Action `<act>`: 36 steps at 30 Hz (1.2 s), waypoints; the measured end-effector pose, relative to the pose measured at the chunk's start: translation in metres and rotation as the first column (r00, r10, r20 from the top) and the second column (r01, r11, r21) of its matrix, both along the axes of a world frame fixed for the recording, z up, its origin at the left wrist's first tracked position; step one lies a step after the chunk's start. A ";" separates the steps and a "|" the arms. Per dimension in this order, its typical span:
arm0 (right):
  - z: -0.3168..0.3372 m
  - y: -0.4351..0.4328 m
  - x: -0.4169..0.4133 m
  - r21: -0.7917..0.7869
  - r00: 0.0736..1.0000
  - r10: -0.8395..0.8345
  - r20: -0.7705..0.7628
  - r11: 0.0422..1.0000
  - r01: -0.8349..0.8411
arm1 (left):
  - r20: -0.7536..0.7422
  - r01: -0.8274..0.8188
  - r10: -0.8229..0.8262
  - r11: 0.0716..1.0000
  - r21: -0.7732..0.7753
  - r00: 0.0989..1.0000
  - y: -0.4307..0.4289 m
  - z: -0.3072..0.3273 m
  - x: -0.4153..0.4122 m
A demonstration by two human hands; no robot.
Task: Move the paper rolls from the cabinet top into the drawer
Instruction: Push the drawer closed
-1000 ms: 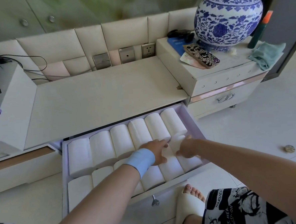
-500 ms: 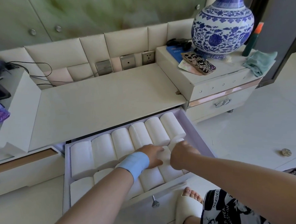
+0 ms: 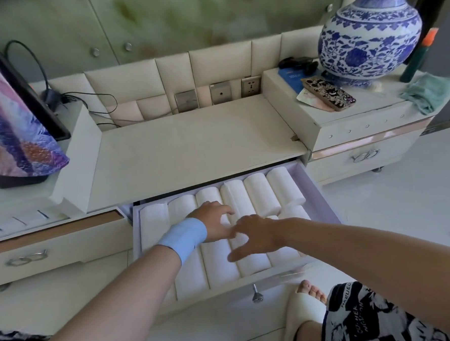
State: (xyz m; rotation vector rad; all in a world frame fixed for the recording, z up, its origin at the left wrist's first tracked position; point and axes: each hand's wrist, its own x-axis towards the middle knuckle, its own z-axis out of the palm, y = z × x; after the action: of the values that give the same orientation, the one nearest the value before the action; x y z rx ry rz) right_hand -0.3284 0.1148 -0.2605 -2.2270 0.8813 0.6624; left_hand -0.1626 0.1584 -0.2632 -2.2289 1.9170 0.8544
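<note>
The open drawer (image 3: 322, 190) under the cream cabinet top (image 3: 190, 146) holds several white paper rolls (image 3: 262, 191) lying side by side in two rows. My left hand (image 3: 214, 221), with a light blue wristband, rests flat on rolls in the drawer's middle, fingers spread. My right hand (image 3: 254, 237) hovers just over the front row beside it, fingers apart, holding nothing. No rolls lie on the cabinet top. Both hands hide parts of the rolls beneath them.
A large blue-and-white vase (image 3: 368, 32), a phone (image 3: 329, 92), a blue book and a green cloth (image 3: 430, 92) sit on the raised right cabinet. A screen (image 3: 7, 112) and cables stand at left. My sandalled foot (image 3: 306, 305) is below the drawer front.
My right hand has opened from a loose fist and slid left over the front row. My left hand stayed on the rolls. The view tilted up and leftward.
</note>
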 end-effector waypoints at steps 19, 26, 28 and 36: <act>-0.011 0.000 0.031 -0.639 0.958 0.151 -0.245 0.718 -0.277 | 0.221 0.041 -0.024 0.997 -0.073 0.975 0.061 -0.007 0.028; -0.004 -0.009 0.029 -0.639 0.968 -0.240 -0.075 0.756 0.138 | 0.129 -0.521 0.515 0.853 0.018 0.847 0.052 -0.001 0.025; -0.008 -0.019 0.030 -0.448 0.898 -0.439 0.001 0.803 0.393 | -0.118 -0.694 0.716 0.696 0.184 0.688 0.048 -0.002 0.029; -0.011 -0.051 0.055 0.484 0.277 -0.957 0.084 0.282 0.828 | -0.697 -0.731 0.629 0.286 0.620 -0.344 0.016 -0.012 0.056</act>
State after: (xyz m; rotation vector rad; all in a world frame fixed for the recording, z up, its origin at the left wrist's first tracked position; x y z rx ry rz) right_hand -0.2732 0.0642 -0.2717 -1.0594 1.4892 -0.1948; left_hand -0.1066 0.1747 -0.2750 -3.1716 -0.2064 2.8296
